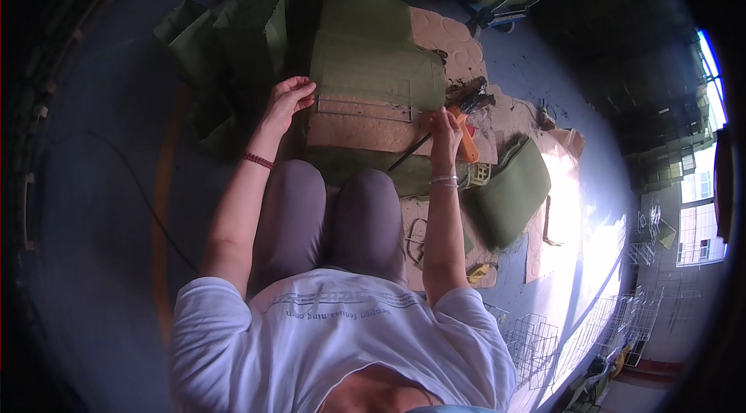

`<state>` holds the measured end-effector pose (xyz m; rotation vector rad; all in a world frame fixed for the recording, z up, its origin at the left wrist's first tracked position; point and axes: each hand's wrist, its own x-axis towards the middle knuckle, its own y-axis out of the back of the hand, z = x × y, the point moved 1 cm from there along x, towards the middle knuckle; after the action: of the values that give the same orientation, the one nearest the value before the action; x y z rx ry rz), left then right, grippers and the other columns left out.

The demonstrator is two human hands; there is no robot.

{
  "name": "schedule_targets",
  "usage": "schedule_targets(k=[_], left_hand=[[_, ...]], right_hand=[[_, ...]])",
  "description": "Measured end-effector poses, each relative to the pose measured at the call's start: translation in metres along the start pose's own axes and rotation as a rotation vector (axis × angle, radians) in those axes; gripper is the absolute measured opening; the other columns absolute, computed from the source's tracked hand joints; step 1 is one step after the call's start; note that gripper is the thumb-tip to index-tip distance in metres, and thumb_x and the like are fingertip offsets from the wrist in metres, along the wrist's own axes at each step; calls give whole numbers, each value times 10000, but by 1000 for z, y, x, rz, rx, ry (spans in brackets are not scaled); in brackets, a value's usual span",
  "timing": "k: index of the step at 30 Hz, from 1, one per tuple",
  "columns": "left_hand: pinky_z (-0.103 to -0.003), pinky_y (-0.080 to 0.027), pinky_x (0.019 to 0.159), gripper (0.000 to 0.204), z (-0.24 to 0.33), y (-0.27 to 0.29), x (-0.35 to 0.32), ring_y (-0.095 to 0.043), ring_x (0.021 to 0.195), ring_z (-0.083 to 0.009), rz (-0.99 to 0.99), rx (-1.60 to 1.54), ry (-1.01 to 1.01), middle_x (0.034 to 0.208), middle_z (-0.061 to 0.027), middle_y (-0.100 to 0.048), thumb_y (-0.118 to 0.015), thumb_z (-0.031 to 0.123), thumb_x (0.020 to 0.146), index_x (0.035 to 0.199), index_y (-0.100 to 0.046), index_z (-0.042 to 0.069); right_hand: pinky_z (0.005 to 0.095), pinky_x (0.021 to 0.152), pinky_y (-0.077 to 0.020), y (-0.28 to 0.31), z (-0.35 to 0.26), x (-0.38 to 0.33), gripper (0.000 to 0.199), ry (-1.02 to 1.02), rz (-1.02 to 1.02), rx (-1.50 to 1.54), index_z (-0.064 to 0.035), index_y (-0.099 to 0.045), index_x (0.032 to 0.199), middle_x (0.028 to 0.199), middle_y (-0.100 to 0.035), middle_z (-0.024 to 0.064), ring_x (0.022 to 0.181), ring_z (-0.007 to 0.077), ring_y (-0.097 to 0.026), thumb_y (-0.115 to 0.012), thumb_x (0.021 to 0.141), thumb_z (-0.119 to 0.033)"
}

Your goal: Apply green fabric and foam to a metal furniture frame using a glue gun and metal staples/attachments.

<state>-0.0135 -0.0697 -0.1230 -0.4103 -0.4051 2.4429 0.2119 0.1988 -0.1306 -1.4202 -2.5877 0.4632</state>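
A thin green sheet (373, 63) is spread over a cardboard-topped work surface in front of my knees. My left hand (289, 101) has its fingers closed at the sheet's left edge. On the opposite side, my right hand (445, 133) pinches the near right corner. Below the sheet's near edge, a thin rectangular metal wire frame (365, 115) lies partly covered on the brown cardboard (357, 133). Just right of my right hand is a tool with an orange handle (468, 145). A dark thin rod (409, 153) slants out to the left of that hand.
Open green fabric boxes (252, 28) stand at the far left. A folded green piece (513, 195) leans at the right, with a yellow tool (479, 273) nearer me. Wire racks (536, 343) stand at the lower right. A dark cable (144, 199) crosses the floor at left.
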Motion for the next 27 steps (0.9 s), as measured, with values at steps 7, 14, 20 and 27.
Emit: schedule_targets(k=[7, 14, 20, 27], left_hand=[[-198, -495, 670, 122, 1, 5, 0, -567, 720, -55, -1, 0, -35, 812, 32, -594, -673, 127, 812, 899, -596, 92], [-202, -492, 693, 133, 2, 1, -2, -563, 745, -54, -2, 26, -50, 841, 30, -589, -661, 123, 823, 926, -588, 81], [-213, -484, 691, 138, 1, 3, -2, -567, 758, -58, -4, 13, -50, 842, 25, -606, -683, 132, 803, 905, -599, 95], [-214, -476, 696, 124, 2, 2, -1, -563, 771, -58, 14, 34, -58, 833, 29, -609, -680, 123, 802, 898, -606, 96]], right_hand=[[186, 590, -423, -4, 8, 4, 136, 53, 0, -30, -38, -632, 827, 703, -568, -34, 621, 54, -507, -646, 851, -171], [191, 619, -433, 4, 10, 3, 149, 57, -28, -55, -23, -631, 835, 713, -570, -32, 646, 57, -521, -646, 853, -170], [303, 711, -485, -22, -15, -19, 180, 699, 266, -688, -21, -602, 1014, 935, -614, 89, 794, 210, -601, -581, 854, -101], [482, 1097, -129, -85, -13, -51, 679, 875, -414, -1481, -160, -306, 1398, 1480, -229, 68, 1382, 266, -144, -598, 815, -352]])
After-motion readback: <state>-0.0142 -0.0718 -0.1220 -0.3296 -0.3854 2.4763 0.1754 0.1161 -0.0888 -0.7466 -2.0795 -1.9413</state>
